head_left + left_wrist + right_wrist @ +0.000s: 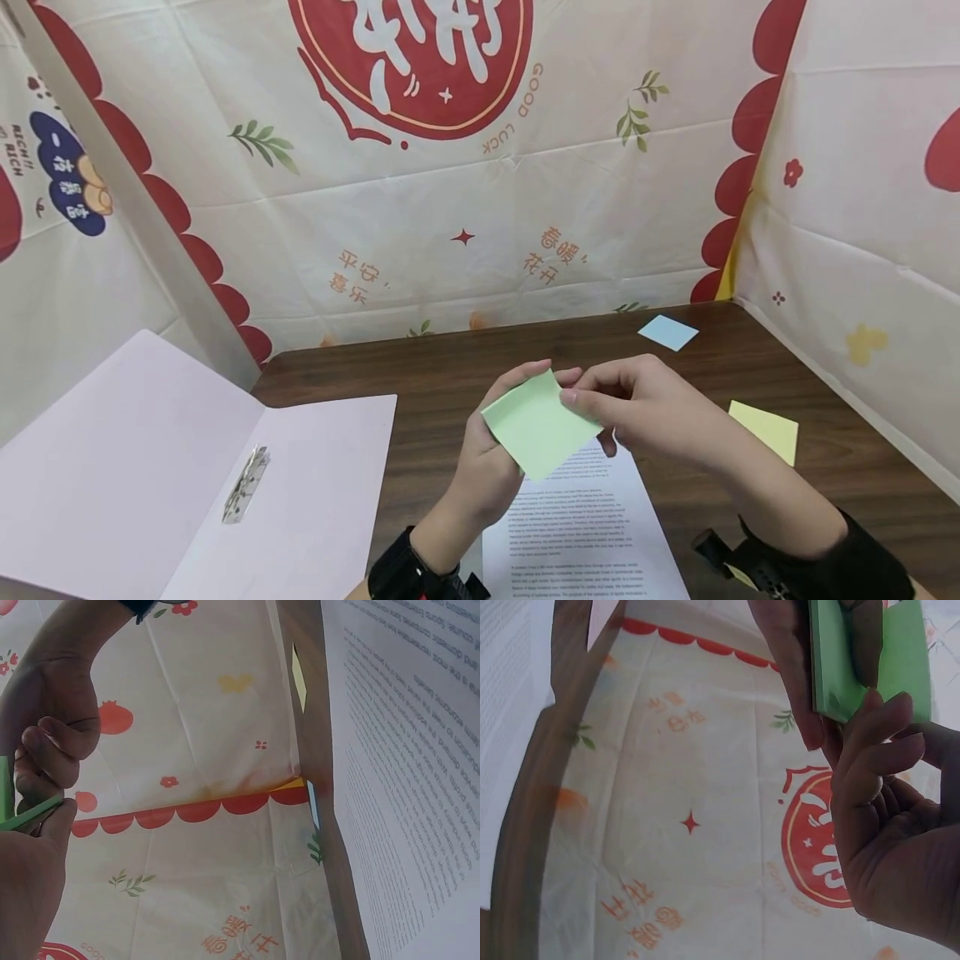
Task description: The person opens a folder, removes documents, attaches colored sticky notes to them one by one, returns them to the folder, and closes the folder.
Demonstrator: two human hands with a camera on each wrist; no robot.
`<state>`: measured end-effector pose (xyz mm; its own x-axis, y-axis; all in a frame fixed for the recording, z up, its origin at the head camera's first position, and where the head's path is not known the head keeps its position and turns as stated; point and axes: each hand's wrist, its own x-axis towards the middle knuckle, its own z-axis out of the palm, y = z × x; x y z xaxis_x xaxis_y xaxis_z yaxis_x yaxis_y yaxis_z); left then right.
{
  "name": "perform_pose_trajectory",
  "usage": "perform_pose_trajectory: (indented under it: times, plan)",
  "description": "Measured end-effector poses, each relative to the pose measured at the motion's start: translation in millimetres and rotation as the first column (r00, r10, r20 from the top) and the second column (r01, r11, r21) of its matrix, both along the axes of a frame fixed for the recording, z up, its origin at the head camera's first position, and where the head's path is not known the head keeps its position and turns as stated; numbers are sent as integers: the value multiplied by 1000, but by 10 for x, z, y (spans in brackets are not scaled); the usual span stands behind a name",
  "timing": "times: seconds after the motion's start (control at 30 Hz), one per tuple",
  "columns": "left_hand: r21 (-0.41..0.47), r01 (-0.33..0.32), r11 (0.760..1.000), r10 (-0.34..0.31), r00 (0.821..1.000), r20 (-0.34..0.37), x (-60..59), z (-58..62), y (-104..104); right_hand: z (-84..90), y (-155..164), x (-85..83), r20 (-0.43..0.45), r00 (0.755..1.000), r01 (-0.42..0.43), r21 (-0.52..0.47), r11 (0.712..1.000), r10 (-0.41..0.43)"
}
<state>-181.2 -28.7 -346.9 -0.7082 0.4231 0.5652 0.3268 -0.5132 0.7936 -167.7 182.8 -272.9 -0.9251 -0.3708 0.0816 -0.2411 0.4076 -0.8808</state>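
Note:
A light green sticky-note pad (536, 429) is held up above a printed sheet (577, 542), tilted toward the head camera. My left hand (483, 471) grips the pad from underneath and along its left side. At the pad's right corner, my right hand (656, 408) pinches the top green note between thumb and fingers. The right wrist view shows the green note (907, 664) spread away from the rest of the pad, with a finger in the gap. Much of the left hand is hidden behind the pad.
An open white folder (322, 483) with a metal clip (246, 485) lies at the left. On the brown table (450, 375), a blue note (668, 332) lies at the back right and a yellow note (765, 431) nearer the right edge. Patterned cloth walls (420, 200) enclose the table.

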Motion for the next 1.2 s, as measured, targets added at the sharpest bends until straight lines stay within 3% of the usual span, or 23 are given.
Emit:
perform_pose_trajectory:
  times: [0.1, 0.2, 0.33, 0.5, 0.57, 0.63, 0.67, 0.8, 0.9, 0.97, 1.07, 1.2]
  plan:
    - [-30, -48, 998, 47, 999, -19, 5, 0, 9, -7, 2, -14, 49, 998, -31, -75, 997, 35]
    - [-48, -95, 994, 94, 995, -16, 14, 3, 19, -7, -10, -9, 42, 998, -32, -99, 995, 36]
    - [-49, -120, 992, 122, 991, 46, 22, -4, 35, -4, -47, 24, -14, 1000, -2, -79, 997, 1]
    - [-25, -105, 994, 107, 988, 115, 9, -26, 55, 13, -82, 89, -51, 997, 52, -59, 997, -55]
    - [-19, -122, 992, 123, 976, 177, -20, -44, 60, 34, -75, 137, -58, 996, 71, -49, 996, -74]
    - [-4, -168, 986, 162, 948, 275, -90, -67, 51, 60, -51, 199, -72, 993, 90, -53, 995, -94]
    - [2, -201, 980, 189, 925, 330, -143, -81, 37, 76, -28, 232, -90, 991, 98, -62, 993, -103]
    - [-65, -339, 938, 325, 800, 504, -426, -118, -121, 145, 92, 320, -172, 969, 162, -106, 981, -179]
    - [-252, -403, 880, 474, 703, 530, -693, -132, -329, 197, 180, 314, -194, 950, 230, -95, 969, -245]
    - [-385, -428, 818, 575, 645, 504, -912, -162, -480, 221, 219, 289, -186, 946, 258, -73, 963, -267]
    - [-573, -462, 677, 718, 584, 378, -1272, -273, -698, 229, 238, 252, -166, 950, 258, -59, 964, -264]
    - [-714, -490, 500, 821, 530, 212, -1693, -467, -890, 196, 228, 223, -147, 958, 241, -50, 969, -246]
